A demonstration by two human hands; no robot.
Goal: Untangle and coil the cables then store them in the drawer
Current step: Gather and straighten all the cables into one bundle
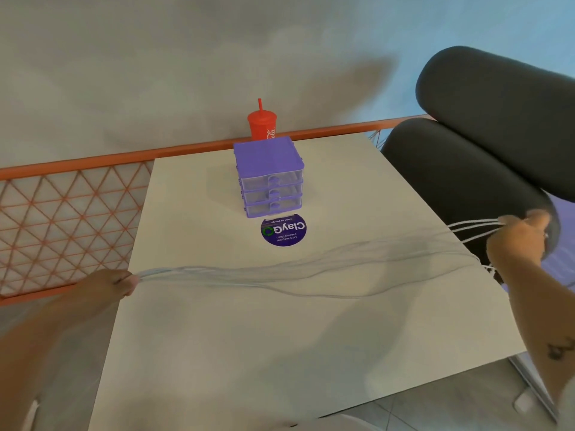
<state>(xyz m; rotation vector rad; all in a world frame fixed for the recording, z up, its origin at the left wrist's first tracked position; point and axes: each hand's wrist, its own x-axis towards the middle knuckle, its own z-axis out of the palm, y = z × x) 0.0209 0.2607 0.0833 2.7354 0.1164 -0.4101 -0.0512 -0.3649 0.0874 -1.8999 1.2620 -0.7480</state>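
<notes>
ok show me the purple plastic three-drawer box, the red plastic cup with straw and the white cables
purple plastic three-drawer box [268, 157], head view, on its flat top
red plastic cup with straw [259, 129], head view, on the cup's side
white cables [193, 271], head view, on the blurred mid-span strands

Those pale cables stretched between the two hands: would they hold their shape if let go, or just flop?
Probably flop: the cables sag in a long curve between the left hand and the right hand. They look thin, so likely light to lift. Several strands run together, so they may well snag on each other.
</notes>
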